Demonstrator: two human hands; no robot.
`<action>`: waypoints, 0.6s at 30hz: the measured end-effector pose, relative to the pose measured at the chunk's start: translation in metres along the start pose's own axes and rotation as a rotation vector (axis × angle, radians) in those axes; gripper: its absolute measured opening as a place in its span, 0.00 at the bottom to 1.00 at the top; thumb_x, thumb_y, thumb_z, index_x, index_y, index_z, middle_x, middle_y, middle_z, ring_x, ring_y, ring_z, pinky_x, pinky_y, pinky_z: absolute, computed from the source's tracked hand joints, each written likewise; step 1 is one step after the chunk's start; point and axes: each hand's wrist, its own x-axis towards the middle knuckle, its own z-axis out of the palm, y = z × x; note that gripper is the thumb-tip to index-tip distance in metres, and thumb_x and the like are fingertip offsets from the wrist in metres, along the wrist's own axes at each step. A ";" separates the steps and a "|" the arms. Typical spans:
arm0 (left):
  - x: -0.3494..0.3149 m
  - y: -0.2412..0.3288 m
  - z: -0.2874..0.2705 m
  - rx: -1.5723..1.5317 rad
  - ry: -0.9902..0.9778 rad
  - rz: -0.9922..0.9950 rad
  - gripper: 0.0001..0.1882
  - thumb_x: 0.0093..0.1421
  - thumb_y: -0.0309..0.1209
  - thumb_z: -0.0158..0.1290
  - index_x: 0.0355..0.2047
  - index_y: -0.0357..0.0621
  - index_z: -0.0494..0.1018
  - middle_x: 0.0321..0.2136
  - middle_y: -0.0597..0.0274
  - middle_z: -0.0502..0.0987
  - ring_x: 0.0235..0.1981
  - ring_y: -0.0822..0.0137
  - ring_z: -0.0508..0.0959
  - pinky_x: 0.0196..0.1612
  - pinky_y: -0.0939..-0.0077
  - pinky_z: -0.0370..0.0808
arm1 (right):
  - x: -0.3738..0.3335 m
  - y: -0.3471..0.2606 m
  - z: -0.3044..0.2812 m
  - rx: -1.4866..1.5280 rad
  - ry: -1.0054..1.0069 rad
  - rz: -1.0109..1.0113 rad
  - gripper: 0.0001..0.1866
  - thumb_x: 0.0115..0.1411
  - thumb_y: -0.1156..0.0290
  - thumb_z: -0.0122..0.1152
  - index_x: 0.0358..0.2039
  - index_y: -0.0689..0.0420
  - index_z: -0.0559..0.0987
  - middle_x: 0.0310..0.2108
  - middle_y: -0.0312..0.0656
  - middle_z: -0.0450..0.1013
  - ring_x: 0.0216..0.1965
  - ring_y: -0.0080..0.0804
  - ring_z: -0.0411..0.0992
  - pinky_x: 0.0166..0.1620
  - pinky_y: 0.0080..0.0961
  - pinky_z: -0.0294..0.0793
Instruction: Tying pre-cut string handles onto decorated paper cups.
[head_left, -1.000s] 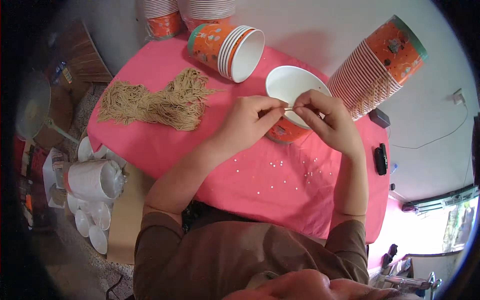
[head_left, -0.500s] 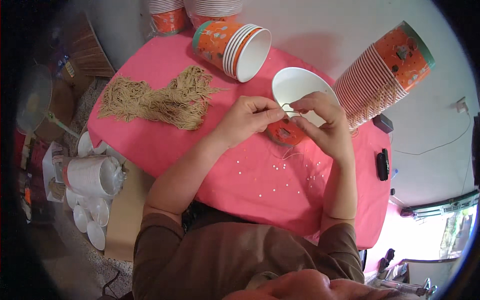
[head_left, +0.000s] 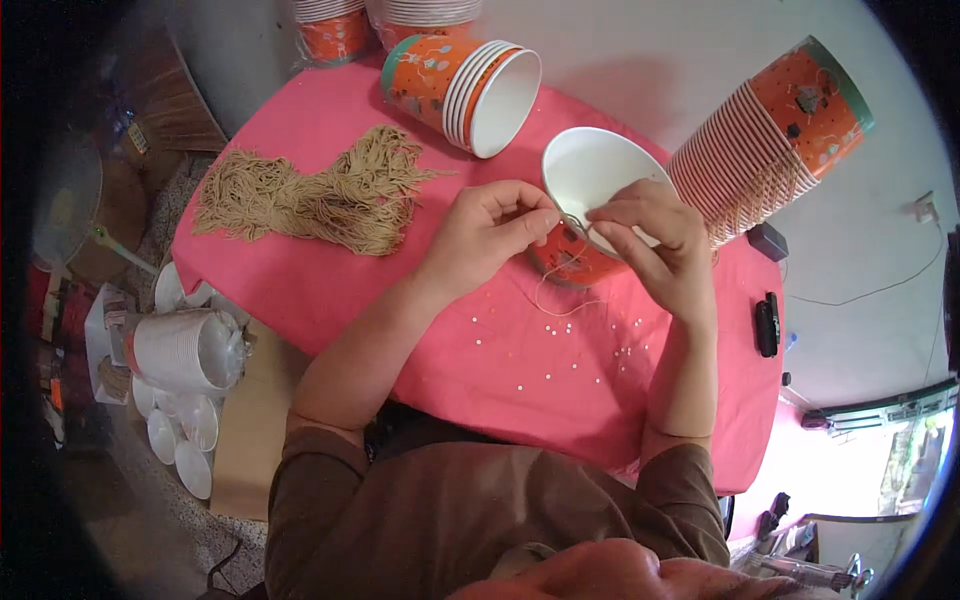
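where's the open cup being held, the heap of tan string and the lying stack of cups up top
open cup (head_left: 592, 172), head view, white inside wall
heap of tan string (head_left: 320, 195), head view, middle of the heap
lying stack of cups (head_left: 465, 78), head view, orange side

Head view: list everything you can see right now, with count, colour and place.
Paper cup: one, orange outside, white inside, between both hands.
Thread: one thin tan strand, hanging from the cup.
Cup stack: orange, lying at cloth's far edge.
Tall cup stack: orange, lying at right.
String bundle: tan, left on cloth.
Tablecloth: pink.
White cups: lower left, off table.
Black device: right edge.
Left hand: pinching thread.
Right hand: on cup rim.
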 end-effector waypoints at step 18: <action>-0.009 -0.009 0.011 0.286 0.086 0.283 0.04 0.58 0.19 0.55 0.33 0.38 0.74 0.27 0.69 0.75 0.29 0.82 0.73 0.29 0.83 0.70 | -0.001 -0.001 0.023 0.213 -0.043 0.269 0.05 0.60 0.76 0.59 0.29 0.64 0.76 0.25 0.34 0.71 0.28 0.19 0.66 0.33 0.18 0.66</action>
